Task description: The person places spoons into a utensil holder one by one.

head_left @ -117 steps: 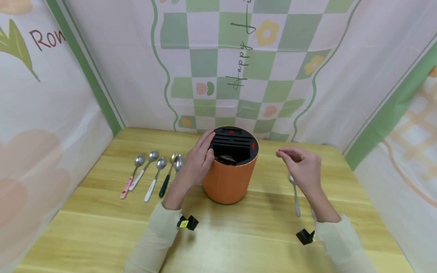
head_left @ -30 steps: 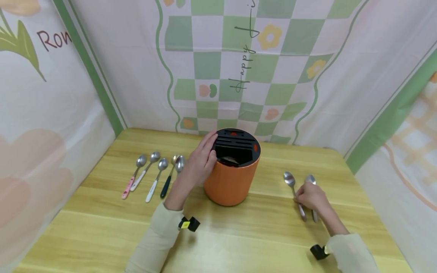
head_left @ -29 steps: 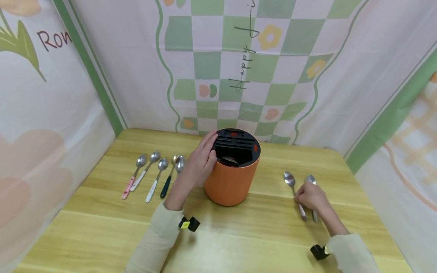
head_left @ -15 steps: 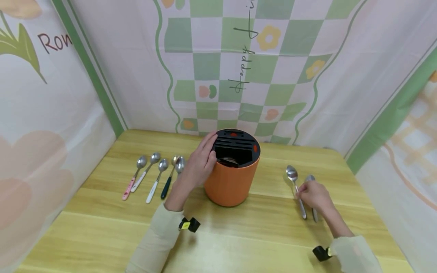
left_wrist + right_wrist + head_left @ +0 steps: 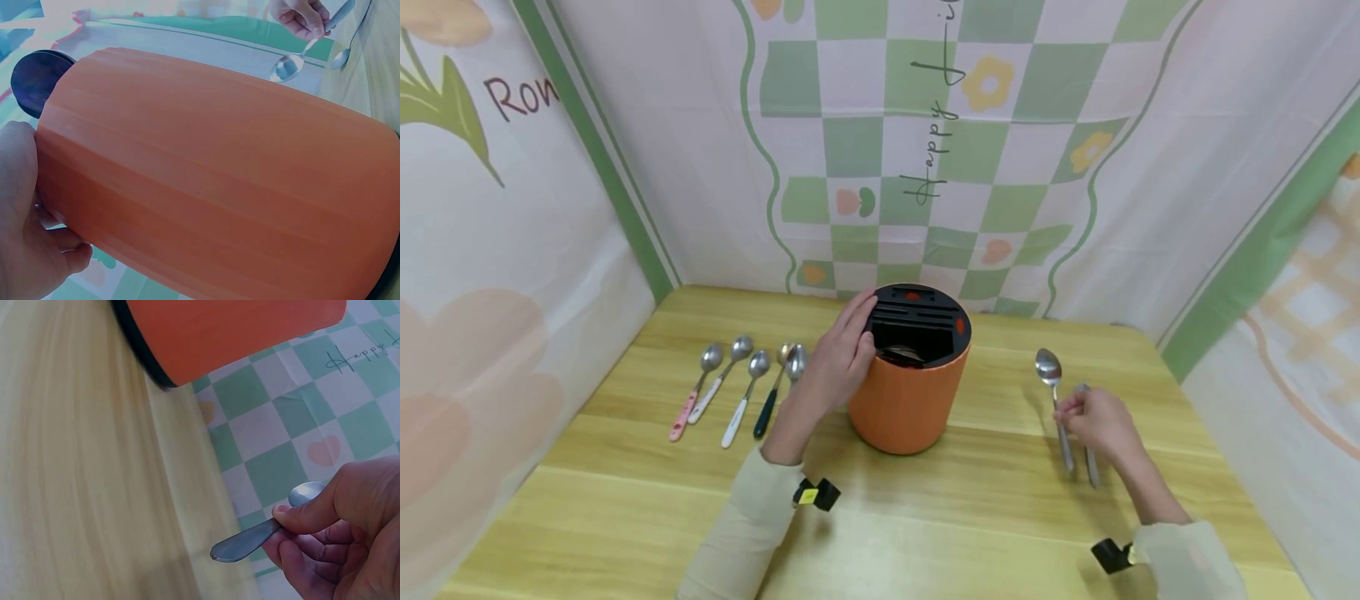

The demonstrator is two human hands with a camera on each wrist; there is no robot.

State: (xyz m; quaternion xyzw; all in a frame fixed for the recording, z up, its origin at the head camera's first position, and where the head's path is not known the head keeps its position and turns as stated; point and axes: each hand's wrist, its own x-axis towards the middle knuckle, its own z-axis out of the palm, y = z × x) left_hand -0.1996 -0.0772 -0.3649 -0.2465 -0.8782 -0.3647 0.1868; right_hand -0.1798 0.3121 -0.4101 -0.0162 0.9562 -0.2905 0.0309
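My left hand (image 5: 835,367) holds the upper left side of an orange cylindrical utensil holder (image 5: 906,408). The holder has a black slotted top, and a curved shape shows inside its large opening. My right hand (image 5: 1097,421) pinches a metal spoon (image 5: 1048,367) by its handle between thumb and fingertips, over the right part of the table. In the right wrist view the handle end (image 5: 240,544) sticks out past the thumb. A second metal spoon (image 5: 1091,468) lies below the right hand, partly hidden by it.
Several spoons with pink, white and dark handles lie left of the holder, such as a pink-handled spoon (image 5: 683,414) and a dark-handled spoon (image 5: 765,414). The wooden table (image 5: 925,533) ends at a patterned cloth backdrop (image 5: 850,142), with cloth at both sides.
My right hand has lifted the spoon slightly, and its bowl has moved upward in the head view. Earlier this hand was empty above the table. The left hand has stayed on the holder.
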